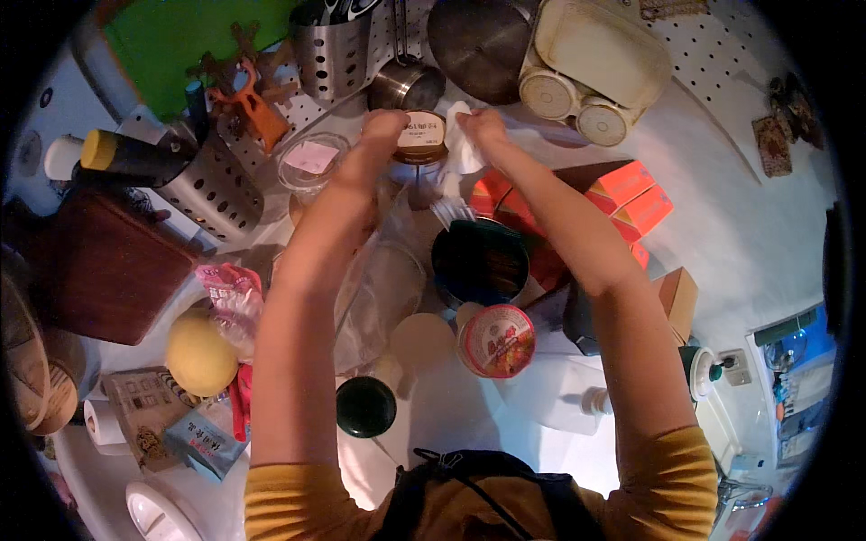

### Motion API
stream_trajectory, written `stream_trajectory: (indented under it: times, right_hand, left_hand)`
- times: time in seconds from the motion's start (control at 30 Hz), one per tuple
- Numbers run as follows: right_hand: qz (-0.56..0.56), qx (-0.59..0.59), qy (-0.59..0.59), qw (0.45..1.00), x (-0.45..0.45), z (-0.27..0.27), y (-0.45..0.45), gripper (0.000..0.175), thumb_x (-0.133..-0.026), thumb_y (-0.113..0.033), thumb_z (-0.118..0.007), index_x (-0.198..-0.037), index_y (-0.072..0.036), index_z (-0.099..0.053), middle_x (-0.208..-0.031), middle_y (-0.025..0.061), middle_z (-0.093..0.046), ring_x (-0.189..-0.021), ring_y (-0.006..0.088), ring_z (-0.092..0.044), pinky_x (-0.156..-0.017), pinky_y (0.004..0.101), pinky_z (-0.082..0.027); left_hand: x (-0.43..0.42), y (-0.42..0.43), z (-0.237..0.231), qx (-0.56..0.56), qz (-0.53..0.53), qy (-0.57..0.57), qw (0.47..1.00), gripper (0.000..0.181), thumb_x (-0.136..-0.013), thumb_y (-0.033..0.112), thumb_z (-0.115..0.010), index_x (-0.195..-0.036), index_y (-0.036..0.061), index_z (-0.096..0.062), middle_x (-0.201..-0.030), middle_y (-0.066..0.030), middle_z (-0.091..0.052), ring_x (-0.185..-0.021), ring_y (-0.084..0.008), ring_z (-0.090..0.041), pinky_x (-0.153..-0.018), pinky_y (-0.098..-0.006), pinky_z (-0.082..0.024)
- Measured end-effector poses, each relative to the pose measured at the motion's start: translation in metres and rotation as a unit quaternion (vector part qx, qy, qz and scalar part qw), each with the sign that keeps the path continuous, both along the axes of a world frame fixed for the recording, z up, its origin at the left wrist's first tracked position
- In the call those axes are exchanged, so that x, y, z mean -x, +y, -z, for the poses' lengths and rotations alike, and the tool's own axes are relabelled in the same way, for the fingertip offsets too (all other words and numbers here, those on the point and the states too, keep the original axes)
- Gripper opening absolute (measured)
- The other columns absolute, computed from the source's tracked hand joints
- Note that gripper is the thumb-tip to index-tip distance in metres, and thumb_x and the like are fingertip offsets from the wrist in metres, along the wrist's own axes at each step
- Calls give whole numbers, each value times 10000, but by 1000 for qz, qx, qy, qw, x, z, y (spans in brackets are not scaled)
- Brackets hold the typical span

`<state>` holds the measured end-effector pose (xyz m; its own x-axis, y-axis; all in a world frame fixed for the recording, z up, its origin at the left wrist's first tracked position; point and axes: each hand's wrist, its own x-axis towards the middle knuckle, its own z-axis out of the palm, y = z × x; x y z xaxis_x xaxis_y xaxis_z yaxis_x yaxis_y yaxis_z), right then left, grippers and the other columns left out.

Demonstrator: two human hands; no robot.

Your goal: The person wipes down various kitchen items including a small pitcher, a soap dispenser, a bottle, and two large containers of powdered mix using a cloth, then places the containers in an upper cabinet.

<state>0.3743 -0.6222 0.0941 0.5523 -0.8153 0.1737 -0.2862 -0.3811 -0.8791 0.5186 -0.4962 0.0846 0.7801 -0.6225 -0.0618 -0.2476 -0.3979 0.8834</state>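
Both my arms reach forward across the white surface (446, 406). At the far side, my left hand (384, 132) grips the left edge of a small round container with a printed brown lid (422, 134). To its right, my right hand (484, 130) pinches a crumpled white cloth or tissue (464, 154), which hangs below the fingers. Just below the hands stands a dark round container (480, 264), with a pale fork-like utensil (453, 211) at its rim. A lidded plastic tub with a pink label (312, 159) is left of my left hand. My fingertips are partly hidden.
Orange-red boxes (632, 189) lie beside my right forearm. A printed food cup (497, 340) and a dark-lidded jar (366, 407) stand closer to me. A perforated metal holder (215, 193), a yellow round fruit (201, 351) and a pink packet (233, 297) are at left. Pans (480, 47) hang behind.
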Motion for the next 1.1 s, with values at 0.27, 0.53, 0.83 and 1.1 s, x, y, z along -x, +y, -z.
stream_trajectory:
  times: [0.27,0.53,0.83,1.1]
  right_hand:
    - [-127,50,120,983,-50,37,-8,522,-775,-432,-653,-871,81,-657,-912,232,-665,-872,340,-656,-767,426,-510]
    - [-83,-167,24,982,-56,60,-47,511,-833,-339,-686,-1141,56,-584,-1069,167,-629,-833,309,-628,-646,492,-488]
    - [-137,-162,-28,977,64,-150,2,322,-785,-220,-724,-1011,-3,-648,-890,161,-653,-725,271,-636,-624,455,-502]
    - [-106,-70,-209,970,270,-312,42,355,-811,-194,-659,-1015,92,-604,-879,186,-654,-715,278,-632,-598,406,-526]
  left_hand:
    - [-38,-16,105,100,-242,106,959,407,-788,238,-631,-1122,6,-612,-970,-166,-659,-909,-283,-641,-782,-371,-501]
    - [-12,-10,63,407,158,232,869,398,-854,250,-585,-1124,-41,-566,-964,-159,-651,-835,-262,-653,-757,-371,-519]
    - [109,66,-156,290,196,181,919,665,-916,574,-406,-1339,63,-459,-1388,-136,-448,-1300,-309,-365,-1041,-521,-309]
    - [242,117,-274,269,266,-94,921,830,-824,545,-614,-1468,142,-279,-1474,-48,-345,-1377,-232,-239,-1098,-457,-152]
